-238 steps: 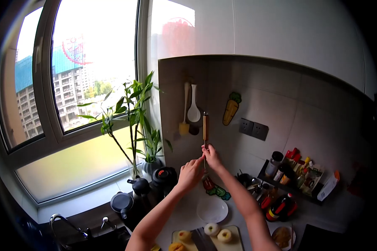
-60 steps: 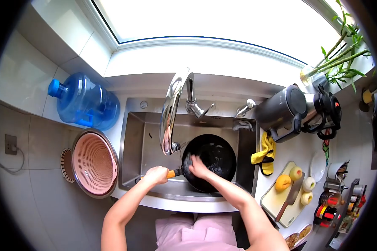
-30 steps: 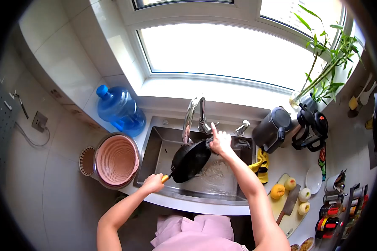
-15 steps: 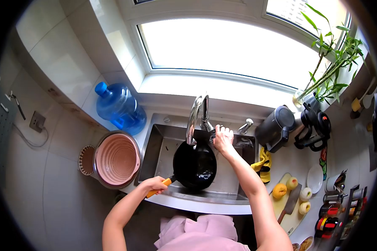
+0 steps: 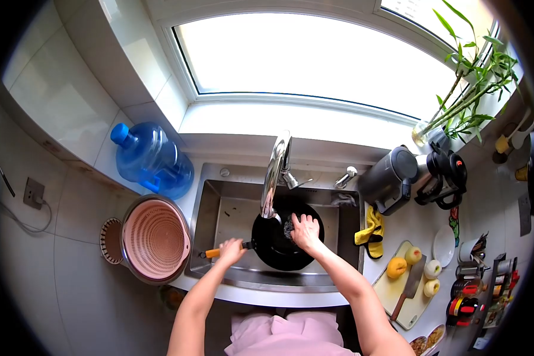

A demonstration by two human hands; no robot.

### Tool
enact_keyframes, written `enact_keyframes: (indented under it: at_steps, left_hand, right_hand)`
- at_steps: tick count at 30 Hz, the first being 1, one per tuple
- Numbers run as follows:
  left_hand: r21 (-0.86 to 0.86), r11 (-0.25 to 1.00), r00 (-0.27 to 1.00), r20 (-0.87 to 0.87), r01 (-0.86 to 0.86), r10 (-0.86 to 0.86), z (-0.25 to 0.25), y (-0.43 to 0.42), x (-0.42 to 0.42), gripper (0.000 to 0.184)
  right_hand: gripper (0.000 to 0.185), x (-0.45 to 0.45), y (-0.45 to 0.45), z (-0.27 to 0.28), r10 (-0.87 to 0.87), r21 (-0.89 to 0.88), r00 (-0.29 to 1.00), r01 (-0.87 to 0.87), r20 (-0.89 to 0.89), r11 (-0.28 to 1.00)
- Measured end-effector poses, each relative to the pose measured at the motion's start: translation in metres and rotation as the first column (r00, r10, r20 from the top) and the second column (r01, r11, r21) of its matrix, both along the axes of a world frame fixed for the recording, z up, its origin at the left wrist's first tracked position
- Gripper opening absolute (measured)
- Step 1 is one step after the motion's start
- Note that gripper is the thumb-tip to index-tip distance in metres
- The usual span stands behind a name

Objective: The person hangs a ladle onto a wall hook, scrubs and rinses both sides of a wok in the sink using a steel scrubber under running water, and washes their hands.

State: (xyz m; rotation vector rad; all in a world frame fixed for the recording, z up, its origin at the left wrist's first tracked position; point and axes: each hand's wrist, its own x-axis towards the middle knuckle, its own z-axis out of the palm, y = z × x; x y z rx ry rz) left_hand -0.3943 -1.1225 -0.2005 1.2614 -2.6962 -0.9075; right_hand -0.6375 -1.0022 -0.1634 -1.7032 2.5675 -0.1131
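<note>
A black frying pan (image 5: 282, 254) lies in the steel sink (image 5: 222, 234), under the arched faucet (image 5: 272, 187). My left hand (image 5: 232, 251) is closed round its orange-yellow handle (image 5: 212, 253). Inside the pan my right hand (image 5: 305, 231) presses a grey steel wool scrubber (image 5: 288, 229) against the surface, its fingers bent over it and partly covering it. Whether water runs from the faucet I cannot tell.
Left of the sink stand a pink colander (image 5: 154, 237) and a blue water jug (image 5: 160, 163). To the right are a yellow-black glove (image 5: 371, 231), a grey kettle (image 5: 391, 178) and a cutting board (image 5: 409, 314) bearing a cleaver (image 5: 413, 282) and fruit. A window is behind.
My right hand has come down from the faucet lever into the pan with the scrubber. The pan has shifted right and its handle now points more straight left, my left hand still on it.
</note>
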Motion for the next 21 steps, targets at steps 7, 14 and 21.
enact_keyframes:
  at_steps: [7, 14, 21]
  left_hand:
    - [-0.136, 0.967, 0.652, -0.757, -0.214, 0.038, 0.192, 0.04, -0.078, 0.031]
    - [-0.062, 0.985, 0.618, -0.785, -0.159, 0.05, 0.198, 0.068, -0.132, 0.024]
    - [-0.265, 0.963, 0.612, -0.77, -0.048, -0.181, 0.204, 0.077, -0.191, 0.022]
  right_hand:
    - [0.049, 0.013, -0.01, -0.002, -0.087, 0.016, 0.986, 0.085, 0.142, 0.996]
    - [0.046, -0.005, 0.005, 0.008, -0.393, 0.168, 0.822, 0.355, 0.413, 0.919]
    - [0.052, -0.042, 0.022, 0.028, -0.48, 0.297, 0.715, 0.377, 0.509, 0.877]
